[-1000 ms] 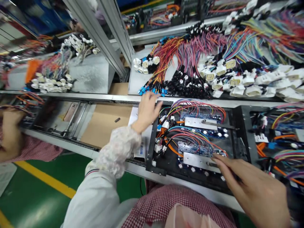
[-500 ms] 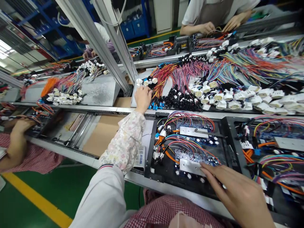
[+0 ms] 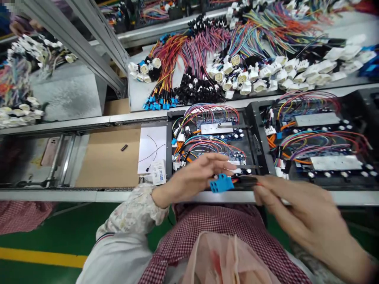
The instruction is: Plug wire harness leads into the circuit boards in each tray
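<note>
My right hand [image 3: 304, 209] pinches the dark-sleeved end of a wire lead between thumb and fingers. At the lead's left end is a blue connector [image 3: 221, 184], held above the front edge of the workbench. My left hand [image 3: 189, 179] is beside that connector with its fingers stretched out to the right; its thumb is not clearly visible. Under and behind both hands lies a black tray [image 3: 170, 157] with two blue circuit boards, each with a silvery plate. Coloured wires arch over the rear circuit board [image 3: 237, 136], and my left fingers partly cover the front one.
Bundled wire harnesses [image 3: 195, 47] with white, black and blue connectors lie on the shelf behind. Another black tray [image 3: 260, 130] with wired boards stands to the right. Leftward are a brown board [image 3: 109, 161], a small white box [image 3: 159, 172], a phone [image 3: 49, 152] and metal posts [image 3: 97, 43].
My left hand has drawn back from the connectors on the shelf to the front of the tray. My right hand has left the silvery plate and now holds the lead. The view has tilted down.
</note>
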Available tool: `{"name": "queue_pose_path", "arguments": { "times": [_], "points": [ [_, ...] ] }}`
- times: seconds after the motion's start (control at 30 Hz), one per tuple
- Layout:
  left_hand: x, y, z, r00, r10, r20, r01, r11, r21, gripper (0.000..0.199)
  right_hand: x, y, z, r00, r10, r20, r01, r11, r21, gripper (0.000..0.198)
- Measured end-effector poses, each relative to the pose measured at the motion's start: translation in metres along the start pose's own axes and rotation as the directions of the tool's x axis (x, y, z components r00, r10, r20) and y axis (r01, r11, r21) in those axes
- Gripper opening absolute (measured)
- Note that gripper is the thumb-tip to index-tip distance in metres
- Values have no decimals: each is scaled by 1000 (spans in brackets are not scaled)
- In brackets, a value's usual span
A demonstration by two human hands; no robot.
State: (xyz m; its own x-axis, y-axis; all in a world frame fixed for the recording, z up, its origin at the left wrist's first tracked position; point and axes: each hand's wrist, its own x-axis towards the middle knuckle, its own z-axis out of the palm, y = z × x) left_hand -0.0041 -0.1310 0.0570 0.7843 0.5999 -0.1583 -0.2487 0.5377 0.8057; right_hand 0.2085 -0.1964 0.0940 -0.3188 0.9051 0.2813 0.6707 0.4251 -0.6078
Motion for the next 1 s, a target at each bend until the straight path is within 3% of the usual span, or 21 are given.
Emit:
{"name": "queue_pose_path", "arguments": {
  "times": [0.07,0.13,0.23,0.33,0.43,0.53,0.6,0.7,0.77,0.9,1.0],
  "points": [
    [0,-18,-5,1000,18,-1,-18,987,160,44,-5,2,13,979,118,167,-144,977,155,28],
    [-1,-29,-8,987,101,-126,-59,953,298,28,-7,9,25,931,223,289,-286,937,199,28],
    [-2,-33,-14,922,159,-353,-76,969,237,27,-7,25,37,885,319,340,-392,904,173,29],
    [-2,-32,-22,893,155,-423,-85,980,179,24,-6,40,43,898,261,353,-321,939,122,28],
    [-1,-28,-28,877,191,-441,-78,962,261,19,-4,48,45,932,192,308,-237,965,115,29],
    [-4,-22,-35,856,238,-460,-46,920,390,16,-4,55,38,919,184,349,-223,972,75,36],
    [-7,-17,-41,804,320,-501,-59,882,468,14,-8,63,30,920,272,283,-261,962,-79,45],
    [-11,-14,-51,685,456,-568,-160,855,494,15,-16,81,20,896,436,-79,-432,821,-372,48],
    [-10,-15,-54,669,448,-593,-182,873,453,18,-21,92,19,868,454,-202,-495,756,-429,40],
    [-6,-21,-49,716,354,-601,-127,913,387,22,-24,106,29,873,478,-101,-466,752,-467,31],
    [-4,-23,-45,709,354,-610,-130,915,381,19,-21,107,36,866,498,-53,-458,746,-484,30]
  ]
}}
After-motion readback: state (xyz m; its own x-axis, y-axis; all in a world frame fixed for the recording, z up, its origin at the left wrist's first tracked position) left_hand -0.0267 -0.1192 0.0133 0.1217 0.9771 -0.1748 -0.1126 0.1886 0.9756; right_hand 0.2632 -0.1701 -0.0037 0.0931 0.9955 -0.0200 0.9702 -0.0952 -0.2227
